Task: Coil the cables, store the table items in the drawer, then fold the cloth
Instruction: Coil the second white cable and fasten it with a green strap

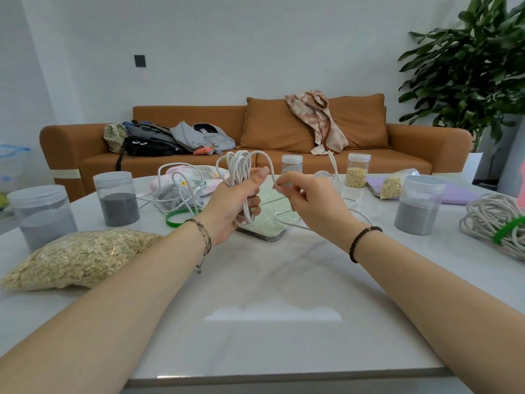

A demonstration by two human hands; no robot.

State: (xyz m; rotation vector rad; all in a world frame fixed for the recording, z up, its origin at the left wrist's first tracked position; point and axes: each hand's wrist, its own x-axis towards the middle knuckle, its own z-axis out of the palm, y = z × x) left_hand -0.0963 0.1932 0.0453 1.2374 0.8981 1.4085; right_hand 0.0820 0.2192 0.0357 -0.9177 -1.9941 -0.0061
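- The white marble-look worktop carries everything. No drawer is in view, so storing looks a long way off.
- A clear bag of oat flakes lies at the near left. Clear plastic jars of grey sand stand to both sides, well apart from the hands.
- A bundled grey-white rope with a green tie sits at the far right and looks finished.
- A pale green dotted flat pad lies under the hands. The loose tail trails over its edge and could snag there.
- The long white round cable is partly coiled. Its loops stand upright in the left hand and the rest runs off across the worktop among other loose white strands.
- The left hand has its fingers curled round the gathered loops, thumb up.
- The right hand pinches the running strand just beside the left thumb.
- To coil well, I judge each new loop should match the others, laid in without twist, with slack drawn clear of the jars.
- A loose green band lies near the left wrist, probably for binding.
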